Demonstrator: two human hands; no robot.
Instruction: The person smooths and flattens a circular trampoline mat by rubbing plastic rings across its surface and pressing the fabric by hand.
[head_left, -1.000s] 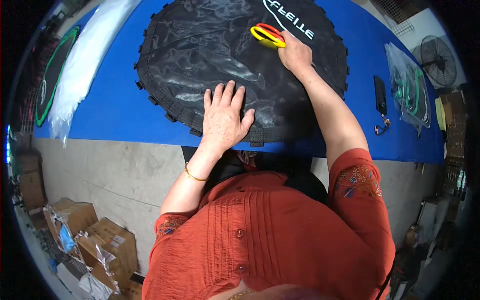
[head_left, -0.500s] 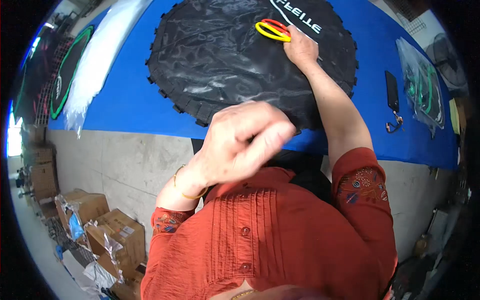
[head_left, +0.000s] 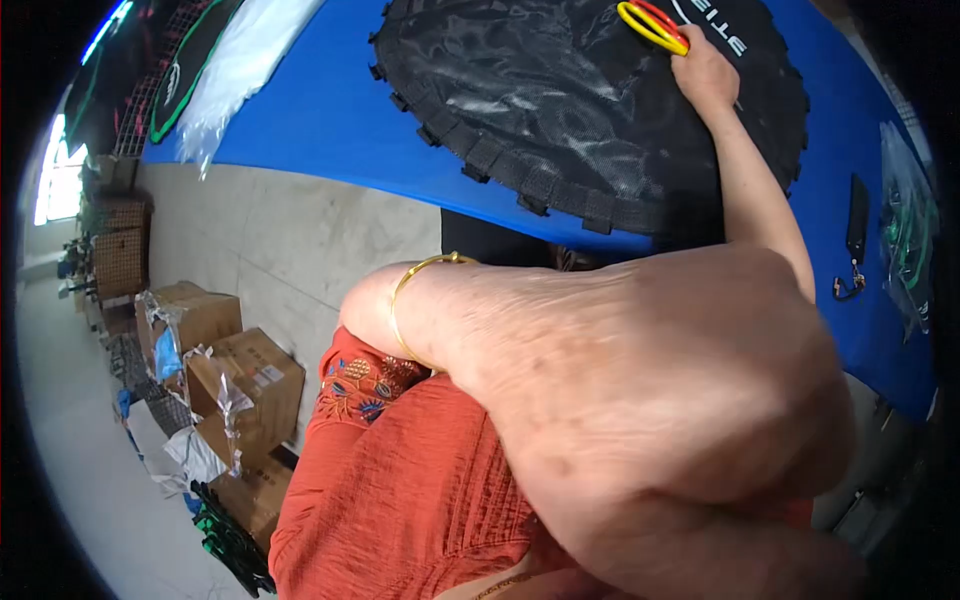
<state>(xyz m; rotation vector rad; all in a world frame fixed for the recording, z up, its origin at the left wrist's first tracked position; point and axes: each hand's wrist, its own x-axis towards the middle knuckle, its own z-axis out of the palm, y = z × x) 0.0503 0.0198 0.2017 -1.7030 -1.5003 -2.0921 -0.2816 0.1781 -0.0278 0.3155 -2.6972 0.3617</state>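
My left hand [head_left: 660,390] looms large just in front of the camera, with a gold bangle [head_left: 397,310] on its wrist. Its fingers are blurred and mostly turned out of sight, so whether it holds anything does not show. Farther off, my right hand [head_left: 710,75] is closed on scissors with red and yellow handle loops [head_left: 650,32]; the blades are hidden. Those loops lie over a round black mesh mat [head_left: 540,100] with white lettering and black tabs along its rim. The mat rests on a blue-covered table [head_left: 330,110].
Clear plastic sheeting [head_left: 245,70] and a green-edged black piece [head_left: 185,75] are at the table's left. On the right are a black phone-like object [head_left: 857,215] with a small strap and a plastic bag [head_left: 905,230] with green inside. Cardboard boxes [head_left: 250,385] stand on the floor at left.
My left hand has come up much closer to the camera and toward the right. The view has shifted, so the table and mat appear higher and farther right. My right hand still holds the scissors.
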